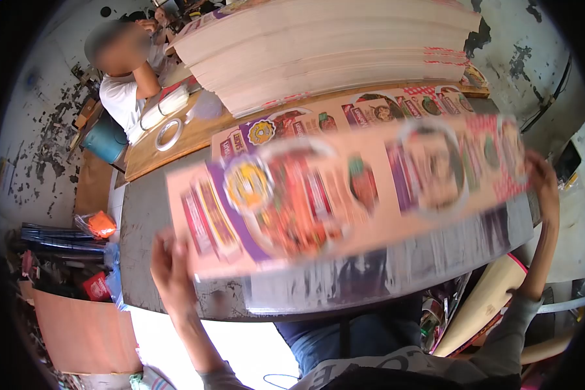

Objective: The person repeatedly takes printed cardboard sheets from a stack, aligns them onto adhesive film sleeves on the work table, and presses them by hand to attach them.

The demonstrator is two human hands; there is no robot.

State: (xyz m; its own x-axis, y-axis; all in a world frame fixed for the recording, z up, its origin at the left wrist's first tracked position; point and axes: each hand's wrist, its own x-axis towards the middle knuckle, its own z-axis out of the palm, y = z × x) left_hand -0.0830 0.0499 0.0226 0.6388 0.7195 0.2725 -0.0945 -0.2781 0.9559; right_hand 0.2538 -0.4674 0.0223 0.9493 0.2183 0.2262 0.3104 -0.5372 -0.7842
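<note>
As it blurs, printed sheet (pixel 364 185) — between left hand (pixel 172 266), right hand (pixel 541 174)

On a wooden board (pixel 136 162), a stack of printed sheets (pixel 331 62) is standing; left of the stack, a tape roll (pixel 160 140) is lying, a person (pixel 120 97) is appearing farther left, and another printed sheet (pixel 335 114) is lying before it.

Grey table (pixel 140 227), wooden board (pixel 140 159) along its far side.
A printed sheet (pixel 335 117) lies flat on the grey top, a glossy strip (pixel 318 289) along the near edge; the board bears a tall stack (pixel 325 58) and a tape roll (pixel 169 134).
</note>
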